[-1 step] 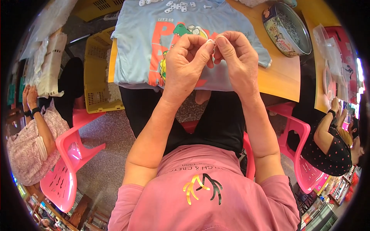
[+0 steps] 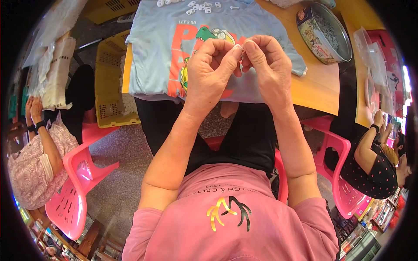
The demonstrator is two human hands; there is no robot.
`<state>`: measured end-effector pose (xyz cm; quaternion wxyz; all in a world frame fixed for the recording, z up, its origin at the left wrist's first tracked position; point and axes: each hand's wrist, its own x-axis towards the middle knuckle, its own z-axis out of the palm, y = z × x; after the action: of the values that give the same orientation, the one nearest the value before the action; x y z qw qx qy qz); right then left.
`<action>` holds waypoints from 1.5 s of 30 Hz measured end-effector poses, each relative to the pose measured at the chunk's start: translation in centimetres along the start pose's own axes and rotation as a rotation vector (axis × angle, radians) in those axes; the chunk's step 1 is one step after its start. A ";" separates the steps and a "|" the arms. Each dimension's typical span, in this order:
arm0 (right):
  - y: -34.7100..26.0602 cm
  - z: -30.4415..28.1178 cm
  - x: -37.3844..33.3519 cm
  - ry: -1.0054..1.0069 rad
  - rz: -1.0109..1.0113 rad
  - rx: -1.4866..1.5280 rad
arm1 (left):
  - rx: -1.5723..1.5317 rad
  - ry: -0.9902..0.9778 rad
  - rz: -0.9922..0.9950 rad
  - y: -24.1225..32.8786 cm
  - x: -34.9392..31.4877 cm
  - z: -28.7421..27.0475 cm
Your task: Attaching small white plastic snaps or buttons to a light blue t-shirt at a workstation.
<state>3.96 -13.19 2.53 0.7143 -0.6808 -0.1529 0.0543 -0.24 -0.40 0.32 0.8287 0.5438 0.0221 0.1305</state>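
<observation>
Pinching small white piece (image 2: 237,46), long axis unclear

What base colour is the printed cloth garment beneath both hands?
The garment is light blue; head view.

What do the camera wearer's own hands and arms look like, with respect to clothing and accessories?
The left hand and the right hand are bare, without gloves; no watch or bracelet is visible. The left sleeve and right sleeve are short and pink, leaving both forearms uncovered.
</observation>
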 end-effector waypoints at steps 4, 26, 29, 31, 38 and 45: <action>0.0 0.1 0.1 -0.003 -0.008 -0.051 | 0.006 -0.001 0.007 0.0 0.0 0.0; 0.0 -0.1 0.2 -0.005 -0.044 -0.137 | 0.015 0.000 -0.012 0.2 -0.1 0.2; 0.1 0.0 0.2 0.004 -0.048 -0.149 | 0.026 -0.006 -0.011 0.0 0.0 0.1; 0.1 0.0 0.1 0.014 -0.046 -0.148 | 0.035 -0.012 -0.006 -0.1 0.0 0.1; 0.3 0.0 -0.2 0.026 -0.057 -0.062 | 0.083 -0.003 0.007 0.1 -0.2 0.1; 1.0 -0.1 -0.1 0.031 -0.006 0.028 | 0.039 0.023 0.013 -0.2 -0.2 0.3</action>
<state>4.00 -13.25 1.53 0.7261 -0.6711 -0.1431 0.0440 -0.37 -0.82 0.23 0.8169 0.5583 0.0306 0.1416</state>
